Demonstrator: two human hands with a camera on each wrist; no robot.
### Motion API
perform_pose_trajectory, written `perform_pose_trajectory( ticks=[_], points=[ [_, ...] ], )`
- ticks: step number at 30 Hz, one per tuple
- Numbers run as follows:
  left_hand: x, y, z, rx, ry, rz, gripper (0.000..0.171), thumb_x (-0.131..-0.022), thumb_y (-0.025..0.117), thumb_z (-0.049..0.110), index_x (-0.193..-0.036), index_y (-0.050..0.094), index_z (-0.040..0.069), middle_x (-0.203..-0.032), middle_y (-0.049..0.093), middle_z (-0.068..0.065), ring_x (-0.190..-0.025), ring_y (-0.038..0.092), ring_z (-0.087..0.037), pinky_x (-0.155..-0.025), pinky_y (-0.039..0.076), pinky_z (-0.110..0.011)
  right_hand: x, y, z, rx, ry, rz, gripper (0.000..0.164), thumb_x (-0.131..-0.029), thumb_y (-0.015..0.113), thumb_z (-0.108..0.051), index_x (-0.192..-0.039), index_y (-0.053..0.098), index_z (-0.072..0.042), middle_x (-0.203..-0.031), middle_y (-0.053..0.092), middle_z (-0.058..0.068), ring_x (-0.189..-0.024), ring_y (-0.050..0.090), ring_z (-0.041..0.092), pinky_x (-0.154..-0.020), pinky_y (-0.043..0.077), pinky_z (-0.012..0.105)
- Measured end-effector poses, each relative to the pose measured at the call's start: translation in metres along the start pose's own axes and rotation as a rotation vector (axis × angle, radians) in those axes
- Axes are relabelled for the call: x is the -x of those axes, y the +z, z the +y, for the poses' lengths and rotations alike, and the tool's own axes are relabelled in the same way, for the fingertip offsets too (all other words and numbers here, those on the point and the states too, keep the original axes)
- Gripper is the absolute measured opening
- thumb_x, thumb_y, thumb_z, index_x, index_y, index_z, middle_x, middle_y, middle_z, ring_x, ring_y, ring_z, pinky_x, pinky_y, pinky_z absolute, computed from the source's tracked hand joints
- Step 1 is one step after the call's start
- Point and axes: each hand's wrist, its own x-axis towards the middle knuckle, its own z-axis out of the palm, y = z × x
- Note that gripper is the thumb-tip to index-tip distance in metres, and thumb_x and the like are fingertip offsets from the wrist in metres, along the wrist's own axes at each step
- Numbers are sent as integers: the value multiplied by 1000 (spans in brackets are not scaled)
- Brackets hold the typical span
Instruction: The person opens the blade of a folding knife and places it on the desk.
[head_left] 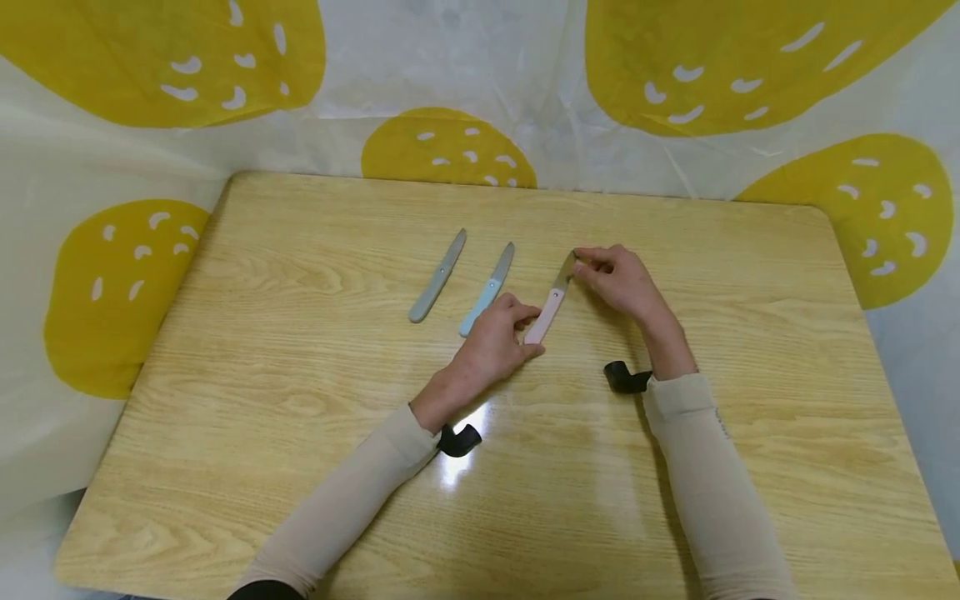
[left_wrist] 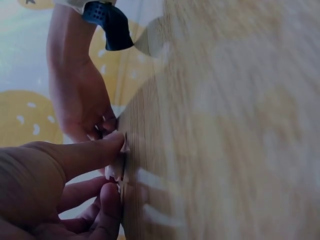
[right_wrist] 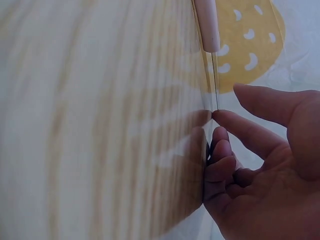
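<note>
A folding knife with a pink handle [head_left: 543,321] lies on the table, its blade unfolded and pointing away. My left hand [head_left: 491,342] pinches the handle near its rear end, thumb on one side and fingers on the other. At the far end, the index fingertip of my right hand [head_left: 618,279] touches the tip of the blade [right_wrist: 215,80]. The right thumb stands apart from the metal in the right wrist view, and the other fingers are bent against the tabletop. Left of it lie a light blue folding knife [head_left: 491,286], partly behind my left hand, and a grey one [head_left: 437,282], both unfolded.
All of this is on a wood-grain table [head_left: 300,375] with rounded corners. Behind and beside it hangs a white curtain [head_left: 450,58] with yellow shapes. A black wrist device sits on each wrist, the left [head_left: 459,440] and the right [head_left: 626,377].
</note>
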Motion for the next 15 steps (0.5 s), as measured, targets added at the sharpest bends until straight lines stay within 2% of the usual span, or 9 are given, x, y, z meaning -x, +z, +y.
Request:
perform_pose_trajectory(
  ticks=[7, 11, 15],
  points=[
    [2, 0, -3, 19, 6, -6, 56, -87, 87, 19, -138, 66, 4, -111, 61, -8, -89, 58, -14, -78, 51, -20, 2, 1, 0, 8, -4, -22, 45, -107, 59, -28, -144, 61, -2, -108, 58, 21, -92, 49, 26, -77, 41, 34],
    [6, -5, -2, 29, 10, 14, 53, -92, 82, 24, -138, 65, 4, -119, 63, -8, -84, 58, -15, -77, 52, -23, 5, 1, 0, -5, 11, -27, 47, -108, 58, -29, -145, 58, -1, -117, 59, 23, -101, 53, 32, -81, 44, 38],
    [10, -17, -1, 2, 65, 90, 50, -95, 78, 29, -139, 65, 8, -126, 63, -8, -98, 61, -21, -85, 53, -32, 9, 2, -2, -31, 14, -2, 49, -107, 60, -28, -147, 56, 0, -130, 56, 26, -118, 56, 39, -98, 48, 49]
  ],
)
